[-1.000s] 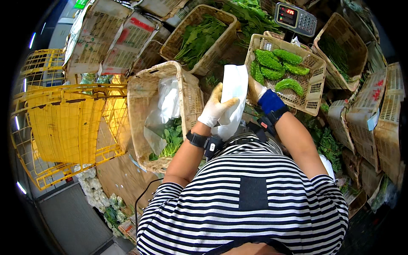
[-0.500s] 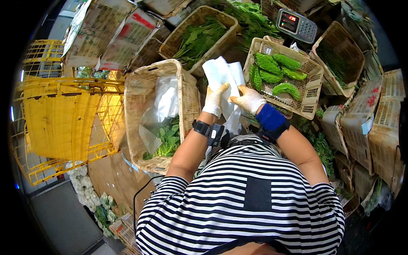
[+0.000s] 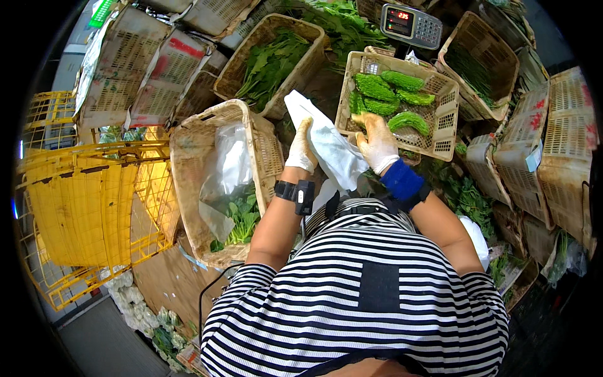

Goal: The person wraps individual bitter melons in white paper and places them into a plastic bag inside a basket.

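My left hand (image 3: pixel 301 146), in a pale glove stained yellow at the fingers, is closed on a white plastic bag (image 3: pixel 330 141) that looks flat and folded. The bag slants down in front of me between my hands. My right hand (image 3: pixel 378 143), gloved the same way, sits just right of the bag, thumb and fingers apart and holding nothing I can see. Its fingertips are by the near left side of a tan plastic crate (image 3: pixel 447 135), in which several bitter melons (image 3: pixel 408 122) lie.
Left of me, a tall crate (image 3: pixel 179 163) holds clear plastic bags and leafy greens (image 3: pixel 242 220). Beyond are a crate of long leaves (image 3: pixel 273 63) and a digital scale display (image 3: pixel 411 26). A yellow wire cage (image 3: pixel 88 207) stands far left; stacked crates (image 3: pixel 568 138) rise at right.
My right hand has come away from the white bag and moved toward the crate of bitter melons. The bag now slants from my left hand. The whole view has shifted slightly.
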A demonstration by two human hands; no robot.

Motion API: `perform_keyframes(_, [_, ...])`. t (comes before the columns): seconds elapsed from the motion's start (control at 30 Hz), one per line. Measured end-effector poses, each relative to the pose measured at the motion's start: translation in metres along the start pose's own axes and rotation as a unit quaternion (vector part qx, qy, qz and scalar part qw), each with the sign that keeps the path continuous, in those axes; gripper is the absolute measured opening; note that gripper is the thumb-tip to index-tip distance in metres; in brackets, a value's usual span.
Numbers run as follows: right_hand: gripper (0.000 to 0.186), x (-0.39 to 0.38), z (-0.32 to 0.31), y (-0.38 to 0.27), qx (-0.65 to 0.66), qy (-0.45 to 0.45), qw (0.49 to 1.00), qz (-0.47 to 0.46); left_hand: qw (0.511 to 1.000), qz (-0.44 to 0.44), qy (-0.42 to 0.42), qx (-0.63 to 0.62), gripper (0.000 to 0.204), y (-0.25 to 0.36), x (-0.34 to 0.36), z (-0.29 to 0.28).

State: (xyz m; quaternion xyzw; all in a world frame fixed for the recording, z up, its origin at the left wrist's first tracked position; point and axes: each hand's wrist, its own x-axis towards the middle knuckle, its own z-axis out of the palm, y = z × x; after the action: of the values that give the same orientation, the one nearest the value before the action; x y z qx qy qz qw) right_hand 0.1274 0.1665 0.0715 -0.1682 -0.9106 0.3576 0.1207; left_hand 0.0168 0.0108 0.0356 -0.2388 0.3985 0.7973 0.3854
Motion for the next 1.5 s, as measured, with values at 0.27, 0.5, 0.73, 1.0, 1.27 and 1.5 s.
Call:
perform_keyframes(0.27, [0.077, 0.0, 0.034, -0.008, 0.054, -0.095, 0.993, 0.039, 0.994, -0.064, -0.075, -0.055, 0.057, -0.019, -0.003, 0.029])
perform_keyframes(0.5, [0.054, 0.013, 0.032, 0.051, 0.605, -0.1, 0.753, 0.24, 0.969, -0.042, 0.016, 0.244, 0.081, -0.043, 0.009, -0.009])
perform_keyframes(0.73, [0.052, -0.005, -0.02, 0.076, 0.792, -0.188, 0.51, 0.277, 0.97, 0.056, -0.144, 0.186, 0.088, -0.073, 0.044, -0.02])
perform_keyframes(1.0, [0.064, -0.02, -0.063, 0.093, 0.684, -0.061, 0.672, 0.277, 0.952, 0.066, -0.153, 0.257, 0.029, -0.036, 0.044, 0.011])
perform_keyframes(1.27, [0.057, -0.031, -0.03, 0.126, 0.576, 0.037, 0.75, 0.322, 0.589, 0.416, 0.16, 0.674, 0.067, -0.041, 0.036, 0.026])
perform_keyframes(1.5, [0.055, -0.019, -0.01, 0.121, 0.375, 0.094, 0.887, 0.254, 0.881, 0.088, -0.056, 0.462, 0.078, -0.085, 0.015, 0.048])
